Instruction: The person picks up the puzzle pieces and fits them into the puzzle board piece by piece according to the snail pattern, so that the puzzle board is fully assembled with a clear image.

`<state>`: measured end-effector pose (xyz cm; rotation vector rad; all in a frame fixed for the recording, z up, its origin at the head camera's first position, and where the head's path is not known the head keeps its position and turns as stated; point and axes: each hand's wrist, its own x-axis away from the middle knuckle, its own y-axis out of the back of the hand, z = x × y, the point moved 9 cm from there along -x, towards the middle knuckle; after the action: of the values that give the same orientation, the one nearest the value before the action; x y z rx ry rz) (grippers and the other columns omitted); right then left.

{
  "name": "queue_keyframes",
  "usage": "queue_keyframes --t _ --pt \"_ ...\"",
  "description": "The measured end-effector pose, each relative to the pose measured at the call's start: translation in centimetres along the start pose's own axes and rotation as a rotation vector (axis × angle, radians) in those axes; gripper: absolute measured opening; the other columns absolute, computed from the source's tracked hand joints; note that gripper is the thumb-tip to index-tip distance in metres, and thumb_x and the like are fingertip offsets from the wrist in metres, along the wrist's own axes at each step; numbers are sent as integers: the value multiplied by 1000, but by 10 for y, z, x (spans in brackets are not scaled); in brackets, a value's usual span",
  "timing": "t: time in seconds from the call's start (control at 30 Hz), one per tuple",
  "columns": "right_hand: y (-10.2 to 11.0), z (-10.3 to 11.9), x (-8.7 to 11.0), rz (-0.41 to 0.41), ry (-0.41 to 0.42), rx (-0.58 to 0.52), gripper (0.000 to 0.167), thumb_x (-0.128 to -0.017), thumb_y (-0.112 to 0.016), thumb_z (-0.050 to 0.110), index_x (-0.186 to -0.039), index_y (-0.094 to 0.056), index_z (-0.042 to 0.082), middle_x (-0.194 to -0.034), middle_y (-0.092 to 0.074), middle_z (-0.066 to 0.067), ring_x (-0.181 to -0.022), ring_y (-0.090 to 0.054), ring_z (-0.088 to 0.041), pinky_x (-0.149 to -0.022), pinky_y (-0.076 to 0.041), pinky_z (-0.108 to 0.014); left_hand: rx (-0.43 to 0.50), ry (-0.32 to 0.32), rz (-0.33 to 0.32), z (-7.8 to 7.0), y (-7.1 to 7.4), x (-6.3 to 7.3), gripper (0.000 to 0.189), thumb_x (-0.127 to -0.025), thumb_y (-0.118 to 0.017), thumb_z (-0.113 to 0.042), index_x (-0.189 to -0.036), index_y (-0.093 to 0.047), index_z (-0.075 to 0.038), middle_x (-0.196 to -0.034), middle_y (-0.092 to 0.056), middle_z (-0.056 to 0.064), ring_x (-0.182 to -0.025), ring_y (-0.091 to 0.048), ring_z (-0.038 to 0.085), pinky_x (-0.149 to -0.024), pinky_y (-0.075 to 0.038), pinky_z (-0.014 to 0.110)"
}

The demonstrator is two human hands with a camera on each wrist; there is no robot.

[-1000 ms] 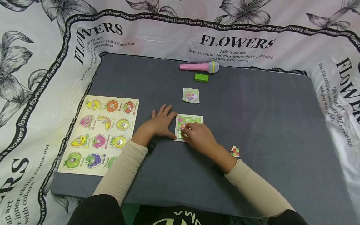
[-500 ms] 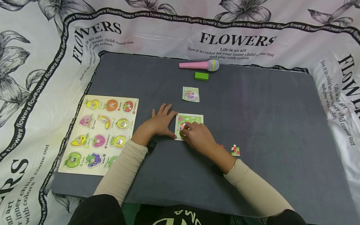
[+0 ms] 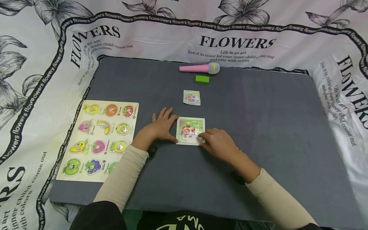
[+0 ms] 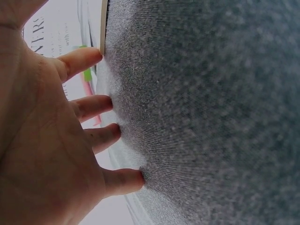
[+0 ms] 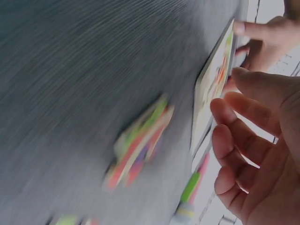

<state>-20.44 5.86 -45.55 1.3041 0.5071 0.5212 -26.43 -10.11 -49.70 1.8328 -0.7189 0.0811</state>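
Observation:
A small square jigsaw board [image 3: 193, 140] with a pale frame lies at the middle of the table; several picture pieces fill its top and left, while its lower right shows pale. My left hand [image 3: 158, 127] is spread beside it, thumb and index fingertips at the board's left edge. In the left wrist view its other fingertips [image 4: 112, 130] rest on the cloth. My right hand [image 3: 219, 143] is over the board's right edge, fingers loosely bent. The right wrist view shows nothing between them. Loose jigsaw pieces [image 5: 138, 145], blurred, lie on the table near that hand.
A large fruit puzzle board [image 3: 86, 155] lies at the left, partly under the left forearm. Beyond the jigsaw are a small picture card [image 3: 191, 97], a green block [image 3: 202, 79] and a pink toy microphone [image 3: 198, 68]. A flower-printed cloth [image 3: 161, 38] surrounds the grey table.
My right hand has moved right, off the board's left part to its right edge, uncovering the picture pieces. Its wrist now hides most of the loose pieces. My left hand stays at the board.

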Motion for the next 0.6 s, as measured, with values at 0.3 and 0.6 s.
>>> queue_keyframes --t 0.3,0.6 --pt "12 -38 39 72 -82 36 38 -77 -83 23 -111 -72 10 -99 -70 -7 -86 -65 -27 -74 -52 -44 0 -6 -11 1 2 -2 102 -70 -83 -50 -152 -30 -19 -162 -3 17 -149 5 38 -109 -7 71" --pt "4 -43 58 144 -77 8 33 -77 -83 20 -106 -71 10 -88 -66 -3 -75 -61 -22 -64 -50 -39 9 -20 -4 -3 -3 -2 101 -70 -84 -48 -152 -31 -18 -162 -4 17 -149 4 39 -109 -8 72"
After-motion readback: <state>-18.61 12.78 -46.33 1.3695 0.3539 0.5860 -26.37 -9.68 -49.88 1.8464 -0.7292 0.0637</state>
